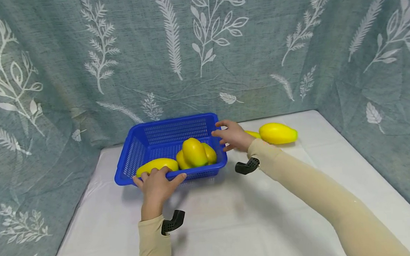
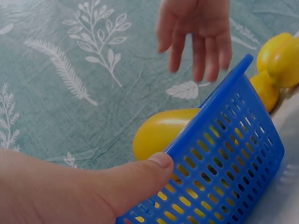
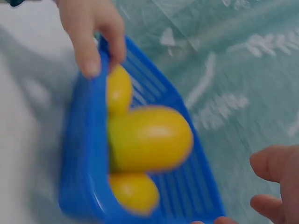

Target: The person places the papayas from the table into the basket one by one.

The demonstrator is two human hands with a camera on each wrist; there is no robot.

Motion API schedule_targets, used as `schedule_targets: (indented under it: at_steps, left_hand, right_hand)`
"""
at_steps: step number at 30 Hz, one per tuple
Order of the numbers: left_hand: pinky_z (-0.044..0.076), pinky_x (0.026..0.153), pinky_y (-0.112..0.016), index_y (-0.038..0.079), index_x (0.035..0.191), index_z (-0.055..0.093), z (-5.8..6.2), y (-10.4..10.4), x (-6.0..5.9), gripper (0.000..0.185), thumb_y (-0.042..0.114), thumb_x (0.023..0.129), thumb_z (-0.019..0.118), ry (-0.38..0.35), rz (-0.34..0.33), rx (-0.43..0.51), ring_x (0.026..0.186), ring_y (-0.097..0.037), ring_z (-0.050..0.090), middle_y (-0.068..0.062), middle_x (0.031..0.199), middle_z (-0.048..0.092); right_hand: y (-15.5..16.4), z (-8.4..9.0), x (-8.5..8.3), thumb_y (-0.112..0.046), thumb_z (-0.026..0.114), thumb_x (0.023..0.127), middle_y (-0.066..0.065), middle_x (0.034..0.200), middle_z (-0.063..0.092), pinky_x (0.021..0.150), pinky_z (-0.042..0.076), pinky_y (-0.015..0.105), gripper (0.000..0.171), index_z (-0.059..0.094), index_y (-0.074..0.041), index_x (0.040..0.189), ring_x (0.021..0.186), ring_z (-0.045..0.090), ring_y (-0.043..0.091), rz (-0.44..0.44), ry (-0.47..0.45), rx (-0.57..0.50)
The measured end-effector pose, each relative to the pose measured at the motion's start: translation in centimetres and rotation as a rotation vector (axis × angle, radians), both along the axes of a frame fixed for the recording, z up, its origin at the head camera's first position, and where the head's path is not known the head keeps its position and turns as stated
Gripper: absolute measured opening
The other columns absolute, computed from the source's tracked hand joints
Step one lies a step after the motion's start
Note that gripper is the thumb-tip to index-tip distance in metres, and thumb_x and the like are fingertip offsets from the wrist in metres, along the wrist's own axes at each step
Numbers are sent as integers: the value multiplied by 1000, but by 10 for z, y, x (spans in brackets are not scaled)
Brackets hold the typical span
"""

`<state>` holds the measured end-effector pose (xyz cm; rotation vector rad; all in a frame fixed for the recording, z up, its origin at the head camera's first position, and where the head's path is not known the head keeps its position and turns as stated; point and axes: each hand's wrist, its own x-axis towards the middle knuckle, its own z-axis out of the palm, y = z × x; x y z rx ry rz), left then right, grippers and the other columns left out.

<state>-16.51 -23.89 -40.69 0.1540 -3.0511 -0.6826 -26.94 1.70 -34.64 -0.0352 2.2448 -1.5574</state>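
A blue plastic basket (image 1: 124,164) with slotted walls holds several yellow, papaya-like fruits. One long fruit (image 1: 161,164) lies along the front wall at left; a larger one with a greenish end (image 1: 194,152) rests on top of others at right. My left hand (image 1: 156,189) grips the front rim, thumb outside and fingers over the inner side. Beside the right rim hovers my right hand (image 1: 236,136), fingers spread and holding nothing. In the left wrist view, that right hand (image 2: 198,32) hangs with fingers apart above the basket's rim.
Right of the basket, another yellow fruit (image 1: 278,133) lies on the white-covered table (image 1: 211,229), with a second one (image 1: 252,134) partly hidden behind my right hand. A grey-green curtain (image 1: 133,50) with white leaf prints surrounds the back and sides.
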Motion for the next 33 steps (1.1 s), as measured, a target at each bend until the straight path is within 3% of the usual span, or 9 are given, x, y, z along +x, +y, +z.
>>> schedule_targets:
  at_steps: [6, 13, 17, 20, 23, 27, 33]
  left_hand:
    - [-5, 111, -84, 2, 134, 63, 0, -3, 3, 70, 58, 92, 65, -17, 12, -3, 133, -62, 34, -32, 126, 61]
    - [-7, 112, -83, 2, 136, 61, 0, -5, 3, 72, 58, 92, 64, -34, 17, -4, 134, -64, 32, -33, 129, 59]
    - [-7, 111, -83, 1, 137, 61, 0, -7, 3, 72, 58, 92, 64, -32, 11, -1, 135, -64, 30, -34, 130, 59]
    - [-7, 111, -84, 1, 136, 61, 0, -7, 2, 72, 58, 92, 64, -28, 8, -4, 135, -64, 31, -34, 130, 59]
    - [-7, 111, -84, 1, 136, 61, 0, -7, 2, 72, 58, 92, 64, -31, 7, -8, 136, -65, 30, -34, 130, 59]
    - [-6, 111, -84, 1, 136, 61, 2, -4, 2, 73, 59, 92, 64, -34, 8, -11, 136, -66, 30, -35, 130, 58]
    - [-6, 111, -84, 1, 136, 61, 2, 3, -1, 73, 60, 92, 64, -32, -7, -19, 135, -64, 32, -33, 130, 59]
  right_hand:
    - [62, 4, -7, -31, 54, 105, 20, 159, 43, 106, 53, 51, 61, 32, -12, 159, 137, 51, 41, -51, 5, 19]
    - [146, -16, -8, -34, 48, 107, 26, 161, 33, 111, 48, 52, 66, 22, -8, 162, 141, 46, 44, -145, -23, 128]
    - [177, -26, -4, -35, 46, 108, 28, 161, 32, 95, 57, 39, 69, 17, -6, 163, 138, 47, 44, -200, -31, 147]
    - [190, -33, -1, -35, 46, 108, 29, 161, 32, 82, 57, 29, 71, 14, -6, 163, 137, 46, 44, -215, -40, 145]
    - [194, -39, 0, -35, 46, 108, 28, 161, 31, 80, 57, 28, 71, 14, -6, 163, 139, 45, 45, -215, -53, 145]
    - [191, -44, 1, -35, 47, 107, 28, 161, 32, 87, 57, 33, 69, 18, -6, 162, 140, 45, 46, -190, -60, 155]
    - [179, -54, 0, -33, 51, 105, 26, 160, 35, 108, 50, 51, 65, 27, -5, 159, 138, 46, 45, -162, -61, 174]
